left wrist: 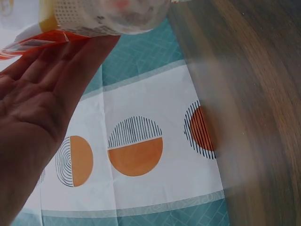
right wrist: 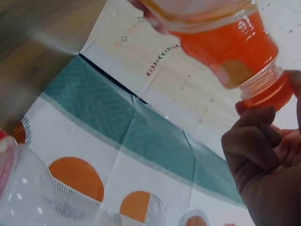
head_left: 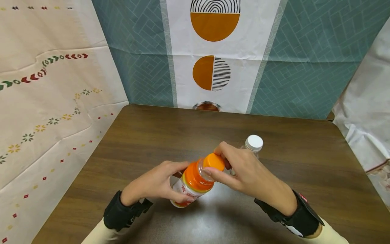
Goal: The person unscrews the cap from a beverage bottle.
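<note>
A plastic bottle [head_left: 196, 176] with an orange and white wrapper is held tilted over the table, its neck leaning to the right. My left hand [head_left: 158, 181] grips its lower body, thumb in front and fingers behind. My right hand [head_left: 243, 169] pinches the orange cap [head_left: 214, 161] between thumb and fingers. The cap sits at the mouth of the bottle. In the left wrist view the base of the bottle [left wrist: 113, 16] is seen above the palm. The right wrist view shows curled fingers [right wrist: 254, 136] at the cap.
A clear bottle with a white cap [head_left: 254, 142] stands upright behind my right hand, partly hidden by it. The brown wooden table [head_left: 146, 132] ends at a patterned cloth [head_left: 143, 74] at the back. A cream printed cloth [head_left: 61, 112] hangs on the left.
</note>
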`<state>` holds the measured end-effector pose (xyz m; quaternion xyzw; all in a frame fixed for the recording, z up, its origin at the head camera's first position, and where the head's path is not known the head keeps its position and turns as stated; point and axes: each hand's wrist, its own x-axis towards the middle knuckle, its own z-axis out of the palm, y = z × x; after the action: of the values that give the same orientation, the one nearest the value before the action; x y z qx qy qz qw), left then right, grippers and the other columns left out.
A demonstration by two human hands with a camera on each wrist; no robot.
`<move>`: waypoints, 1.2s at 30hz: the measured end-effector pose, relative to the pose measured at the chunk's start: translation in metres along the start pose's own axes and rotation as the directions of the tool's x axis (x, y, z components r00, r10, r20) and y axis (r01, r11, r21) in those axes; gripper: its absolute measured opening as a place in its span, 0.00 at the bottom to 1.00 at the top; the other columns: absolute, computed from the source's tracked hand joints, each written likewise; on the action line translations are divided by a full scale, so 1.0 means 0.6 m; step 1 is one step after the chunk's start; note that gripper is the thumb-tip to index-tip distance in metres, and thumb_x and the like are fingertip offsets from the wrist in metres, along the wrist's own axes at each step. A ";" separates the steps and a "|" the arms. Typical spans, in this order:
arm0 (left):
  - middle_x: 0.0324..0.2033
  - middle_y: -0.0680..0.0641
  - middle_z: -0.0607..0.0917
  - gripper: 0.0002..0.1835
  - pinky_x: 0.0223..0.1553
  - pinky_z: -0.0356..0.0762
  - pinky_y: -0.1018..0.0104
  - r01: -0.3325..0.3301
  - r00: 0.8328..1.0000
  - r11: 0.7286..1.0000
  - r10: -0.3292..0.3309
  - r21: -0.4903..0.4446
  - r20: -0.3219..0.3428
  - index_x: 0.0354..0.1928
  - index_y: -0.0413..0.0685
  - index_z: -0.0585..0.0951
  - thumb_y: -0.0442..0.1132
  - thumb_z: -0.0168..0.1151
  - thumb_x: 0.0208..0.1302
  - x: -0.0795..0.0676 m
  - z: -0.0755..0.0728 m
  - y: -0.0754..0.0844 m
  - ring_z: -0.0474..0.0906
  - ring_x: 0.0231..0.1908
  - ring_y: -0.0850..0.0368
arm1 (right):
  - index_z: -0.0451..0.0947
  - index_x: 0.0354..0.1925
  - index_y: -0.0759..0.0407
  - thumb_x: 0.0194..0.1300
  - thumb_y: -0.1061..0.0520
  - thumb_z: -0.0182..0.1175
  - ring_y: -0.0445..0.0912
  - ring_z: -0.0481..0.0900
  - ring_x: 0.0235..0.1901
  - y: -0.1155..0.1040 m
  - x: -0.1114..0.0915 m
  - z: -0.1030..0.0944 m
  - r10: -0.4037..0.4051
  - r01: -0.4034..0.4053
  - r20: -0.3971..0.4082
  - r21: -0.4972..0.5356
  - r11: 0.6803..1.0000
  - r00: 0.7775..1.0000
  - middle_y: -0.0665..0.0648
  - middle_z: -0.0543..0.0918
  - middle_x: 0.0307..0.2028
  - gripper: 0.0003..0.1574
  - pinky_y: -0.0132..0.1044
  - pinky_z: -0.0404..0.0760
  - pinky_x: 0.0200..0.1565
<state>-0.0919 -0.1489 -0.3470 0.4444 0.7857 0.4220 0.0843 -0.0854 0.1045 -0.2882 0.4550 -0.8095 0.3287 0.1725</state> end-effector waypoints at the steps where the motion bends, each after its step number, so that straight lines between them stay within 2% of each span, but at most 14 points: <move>1: 0.39 0.55 0.84 0.28 0.41 0.82 0.65 -0.005 1.000 1.000 0.005 -0.007 0.005 0.50 0.50 0.75 0.44 0.75 0.45 0.000 0.001 0.000 0.78 0.38 0.66 | 0.69 0.34 0.57 0.67 0.35 0.50 0.34 0.66 0.19 0.000 0.000 -0.002 -0.014 0.014 0.010 -0.006 1.000 1.000 0.46 0.70 0.22 0.26 0.26 0.71 0.17; 7: 0.40 0.60 0.83 0.29 0.42 0.81 0.68 -0.028 0.998 0.999 0.029 -0.030 0.053 0.52 0.55 0.74 0.47 0.74 0.47 0.004 0.008 -0.009 0.77 0.39 0.69 | 0.69 0.35 0.57 0.67 0.38 0.52 0.33 0.65 0.20 0.002 -0.004 -0.012 -0.112 0.111 0.022 0.010 0.994 0.994 0.43 0.69 0.23 0.24 0.24 0.69 0.19; 12: 0.42 0.58 0.83 0.30 0.44 0.80 0.68 -0.070 0.991 0.995 0.077 -0.064 0.112 0.55 0.53 0.72 0.47 0.72 0.49 0.006 0.014 -0.016 0.77 0.41 0.68 | 0.70 0.36 0.59 0.66 0.41 0.55 0.33 0.66 0.20 0.000 -0.013 -0.013 -0.177 0.175 0.024 0.063 0.982 0.984 0.43 0.69 0.24 0.21 0.21 0.69 0.20; 16: 0.43 0.56 0.83 0.30 0.45 0.79 0.68 -0.073 0.990 0.996 0.079 -0.054 0.113 0.55 0.50 0.72 0.46 0.72 0.50 0.007 0.014 -0.017 0.77 0.41 0.67 | 0.70 0.36 0.59 0.64 0.40 0.57 0.33 0.68 0.21 0.001 -0.013 -0.015 -0.157 0.156 0.016 0.059 0.986 0.987 0.44 0.71 0.24 0.23 0.21 0.71 0.20; 19: 0.42 0.57 0.83 0.30 0.44 0.80 0.67 -0.032 0.996 0.999 0.035 -0.036 0.080 0.55 0.53 0.72 0.47 0.72 0.50 0.008 0.014 -0.017 0.77 0.40 0.68 | 0.72 0.37 0.59 0.61 0.41 0.61 0.34 0.68 0.22 0.006 -0.010 -0.019 -0.131 0.131 -0.002 0.042 0.990 0.991 0.44 0.72 0.25 0.23 0.22 0.72 0.21; 22: 0.42 0.59 0.82 0.29 0.43 0.80 0.65 0.011 0.999 1.000 -0.011 -0.003 0.033 0.54 0.55 0.72 0.50 0.71 0.50 0.008 0.016 -0.016 0.77 0.40 0.68 | 0.74 0.41 0.60 0.57 0.42 0.65 0.33 0.68 0.23 0.010 -0.007 -0.024 -0.089 0.089 -0.015 0.009 0.996 0.996 0.43 0.72 0.26 0.25 0.23 0.72 0.21; 25: 0.40 0.59 0.81 0.28 0.41 0.81 0.65 0.052 0.998 0.997 -0.050 0.056 -0.026 0.52 0.55 0.72 0.53 0.71 0.49 0.010 0.017 -0.013 0.76 0.39 0.68 | 0.75 0.45 0.60 0.54 0.44 0.68 0.32 0.67 0.21 0.009 -0.006 -0.029 -0.012 0.011 -0.023 -0.040 0.999 1.000 0.41 0.73 0.25 0.28 0.24 0.71 0.19; 29: 0.38 0.61 0.81 0.27 0.37 0.81 0.68 0.108 0.990 0.983 -0.094 0.148 -0.103 0.49 0.56 0.73 0.57 0.69 0.49 0.013 0.016 -0.010 0.76 0.35 0.69 | 0.75 0.44 0.60 0.53 0.47 0.69 0.34 0.65 0.18 0.002 -0.003 -0.030 0.087 -0.094 -0.062 -0.119 0.988 0.994 0.42 0.70 0.22 0.25 0.27 0.70 0.17; 32: 0.36 0.60 0.81 0.28 0.32 0.81 0.68 0.129 0.984 0.970 -0.099 0.205 -0.149 0.48 0.55 0.74 0.58 0.69 0.48 0.015 0.016 -0.009 0.76 0.33 0.69 | 0.75 0.39 0.60 0.57 0.50 0.66 0.35 0.65 0.16 -0.005 0.000 -0.026 0.173 -0.189 -0.109 -0.153 0.970 0.979 0.44 0.69 0.19 0.18 0.29 0.70 0.16; 36: 0.34 0.61 0.81 0.27 0.29 0.81 0.69 0.152 0.974 0.955 -0.101 0.253 -0.203 0.47 0.56 0.74 0.59 0.69 0.47 0.018 0.014 -0.010 0.76 0.30 0.70 | 0.76 0.36 0.59 0.62 0.47 0.61 0.37 0.63 0.13 -0.013 0.003 -0.022 0.319 -0.342 -0.146 -0.169 0.925 0.936 0.45 0.67 0.14 0.16 0.32 0.68 0.15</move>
<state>-0.0979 -0.1370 -0.3541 0.3584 0.8667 0.3460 -0.0240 -0.0801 0.1095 -0.2749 0.2733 -0.8910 0.2995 0.2043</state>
